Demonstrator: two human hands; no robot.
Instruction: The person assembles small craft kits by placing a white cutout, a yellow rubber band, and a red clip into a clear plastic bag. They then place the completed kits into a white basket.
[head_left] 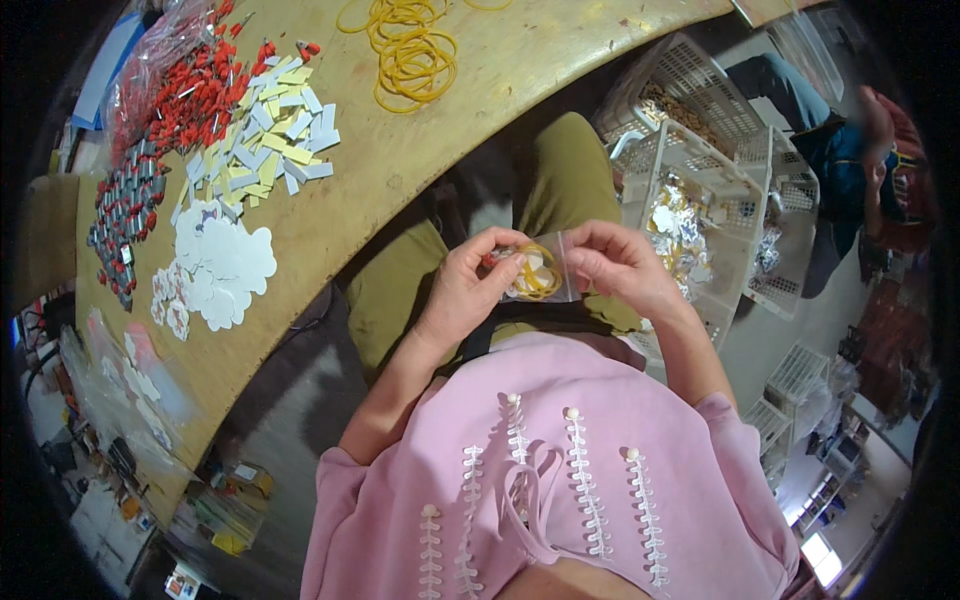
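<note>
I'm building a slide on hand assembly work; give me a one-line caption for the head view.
Both hands, left hand and right hand, hold a small clear bag with a yellow rubber band over the lap.

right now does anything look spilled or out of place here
Nothing stands out. Both hands, left hand and right hand, hold a small clear bag; rubber bands, paper slips and red pieces lie in separate piles.

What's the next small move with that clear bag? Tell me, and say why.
Probably press the bag's open top shut. Both hands, left hand and right hand, pinch the small clear bag over the lap, and a yellow rubber band and white pieces already sit inside, so sealing looks due.
</note>
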